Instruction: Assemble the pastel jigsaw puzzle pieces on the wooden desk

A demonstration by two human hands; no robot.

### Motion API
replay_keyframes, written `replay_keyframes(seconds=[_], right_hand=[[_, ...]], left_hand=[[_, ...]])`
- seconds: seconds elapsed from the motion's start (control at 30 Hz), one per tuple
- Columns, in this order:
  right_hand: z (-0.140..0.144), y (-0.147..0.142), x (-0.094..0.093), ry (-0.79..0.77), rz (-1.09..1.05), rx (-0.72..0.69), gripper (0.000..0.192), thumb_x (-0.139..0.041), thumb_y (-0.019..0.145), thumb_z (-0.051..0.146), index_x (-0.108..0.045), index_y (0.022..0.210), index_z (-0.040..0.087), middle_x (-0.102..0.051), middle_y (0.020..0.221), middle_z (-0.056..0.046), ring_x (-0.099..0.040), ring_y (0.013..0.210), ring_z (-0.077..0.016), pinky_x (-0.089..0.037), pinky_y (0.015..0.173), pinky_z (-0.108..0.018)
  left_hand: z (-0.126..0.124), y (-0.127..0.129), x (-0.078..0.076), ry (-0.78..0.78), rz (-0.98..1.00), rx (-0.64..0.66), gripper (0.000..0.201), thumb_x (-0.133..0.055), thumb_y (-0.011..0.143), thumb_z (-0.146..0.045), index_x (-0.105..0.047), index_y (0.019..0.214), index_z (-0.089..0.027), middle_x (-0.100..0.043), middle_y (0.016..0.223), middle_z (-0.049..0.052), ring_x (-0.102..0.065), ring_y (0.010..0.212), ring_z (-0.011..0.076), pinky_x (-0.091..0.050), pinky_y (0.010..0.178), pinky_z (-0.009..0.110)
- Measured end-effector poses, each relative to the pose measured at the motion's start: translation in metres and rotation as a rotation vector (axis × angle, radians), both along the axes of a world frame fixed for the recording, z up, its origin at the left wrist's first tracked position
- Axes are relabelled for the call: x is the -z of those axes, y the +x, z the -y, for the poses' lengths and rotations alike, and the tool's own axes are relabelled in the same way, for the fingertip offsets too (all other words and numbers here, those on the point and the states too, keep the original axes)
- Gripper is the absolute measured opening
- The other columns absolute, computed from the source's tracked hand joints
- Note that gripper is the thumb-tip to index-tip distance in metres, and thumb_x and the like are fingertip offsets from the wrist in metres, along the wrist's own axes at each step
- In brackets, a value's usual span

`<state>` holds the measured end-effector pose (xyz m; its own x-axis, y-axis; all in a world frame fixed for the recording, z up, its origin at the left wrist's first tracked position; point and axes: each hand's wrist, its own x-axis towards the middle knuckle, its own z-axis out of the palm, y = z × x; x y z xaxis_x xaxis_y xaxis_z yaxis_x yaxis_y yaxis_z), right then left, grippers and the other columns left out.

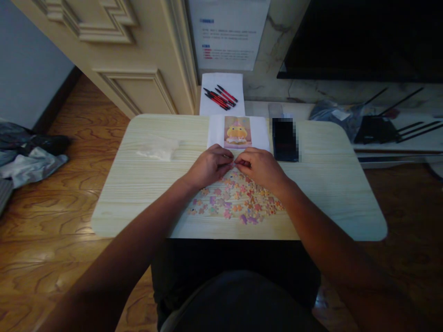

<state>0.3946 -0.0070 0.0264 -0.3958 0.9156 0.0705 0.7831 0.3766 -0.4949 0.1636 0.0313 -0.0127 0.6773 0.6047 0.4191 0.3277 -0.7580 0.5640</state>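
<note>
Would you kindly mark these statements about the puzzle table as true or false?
1. Both hands meet above the heap of puzzle pieces. True: the left hand and the right hand come together fingertip to fingertip.
2. The phone lies left of the picture card. False: it lies to the right.
3. Red and black pens rest on white paper beyond the table. True.
4. The card shows a blue car. False: it shows a yellow chick-like figure.

Left hand (210, 165): curled, fingertips pinched, met with the right.
Right hand (260, 167): curled, fingertips pinched.
Forearms: angled inward.
</note>
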Motion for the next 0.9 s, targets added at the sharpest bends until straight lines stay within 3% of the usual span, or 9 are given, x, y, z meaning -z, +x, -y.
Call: replay_keyframes(seconds=[0.27,0.57,0.9], right_hand=[[-0.001,-0.001,0.001,-0.001,-0.008,0.024,0.012,-0.076,0.096,0.014,-0.085,0.093,0.022,-0.078,0.092,-0.005,-0.069,0.087,-0.0211,-0.05,0.083,-0.035],[0.005,-0.004,-0.006,0.052,0.156,-0.089,0.024,-0.068,0.103,0.015,-0.078,0.082,0.021,-0.072,0.091,-0.005,-0.065,0.089,-0.0211,-0.047,0.082,-0.035],[0.011,-0.009,-0.014,0.076,0.264,-0.112,0.019,-0.068,0.104,0.013,-0.079,0.088,0.019,-0.072,0.095,-0.008,-0.065,0.094,-0.0239,-0.05,0.085,-0.037]], left_hand=[[-0.001,0.0,0.003,-0.018,0.017,-0.014,0.026,-0.065,0.106,-0.028,-0.088,0.099,-0.019,-0.083,0.112,0.012,-0.072,0.104,0.0264,-0.061,0.094,0.045],[0.001,0.001,0.003,0.03,-0.001,-0.017,0.029,-0.062,0.107,-0.026,-0.088,0.094,-0.019,-0.083,0.108,0.012,-0.071,0.1,0.0243,-0.061,0.091,0.042],[0.002,0.001,0.004,0.102,0.004,-0.007,0.029,-0.063,0.108,-0.021,-0.088,0.094,-0.018,-0.083,0.107,0.012,-0.071,0.097,0.0236,-0.062,0.088,0.041]])
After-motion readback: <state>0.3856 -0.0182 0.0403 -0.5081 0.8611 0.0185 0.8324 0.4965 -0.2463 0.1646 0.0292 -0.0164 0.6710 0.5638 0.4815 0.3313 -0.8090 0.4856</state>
